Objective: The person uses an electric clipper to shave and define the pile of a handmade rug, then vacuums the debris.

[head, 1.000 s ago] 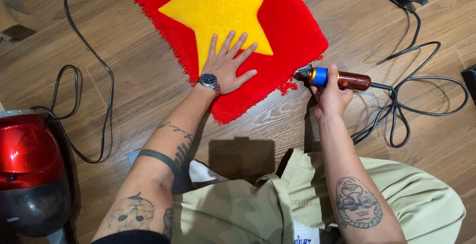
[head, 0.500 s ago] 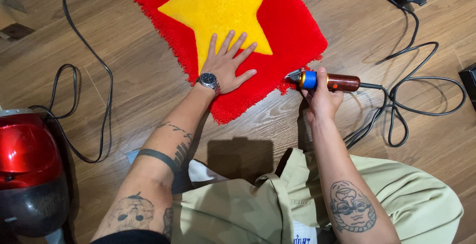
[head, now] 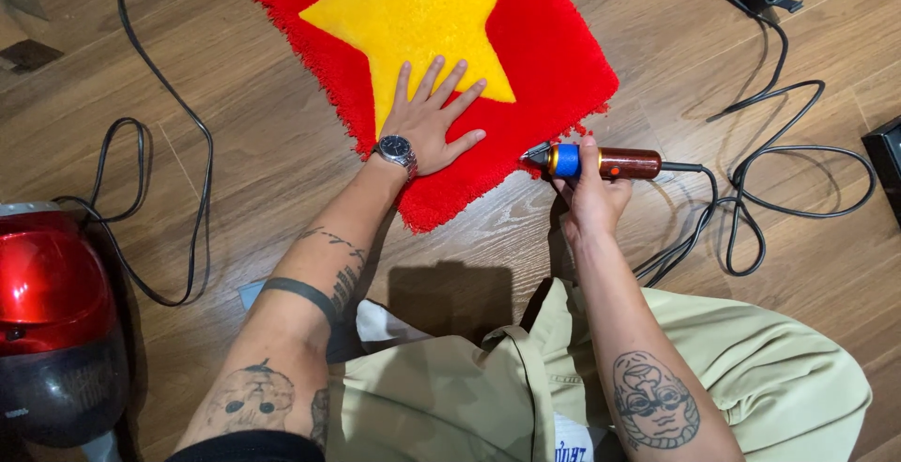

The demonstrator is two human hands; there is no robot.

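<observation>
The left hand [head: 430, 124] lies flat, palm down, fingers [head: 441, 82] spread and pointing away from the body, its tattooed forearm stretched forward, a wristwatch at the wrist. The right hand [head: 589, 194] is curled in a closed grip, thumb up, its tattooed forearm reaching straight forward.

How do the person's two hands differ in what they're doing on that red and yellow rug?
The left hand lies flat with fingers spread, pressing on the rug; the right hand is closed around a corded trimming tool. The left rests across the yellow star and red pile; the right sits off the rug, at its frayed edge. The left wrist wears a watch; the right is bare. Both arms are tattooed.
</observation>
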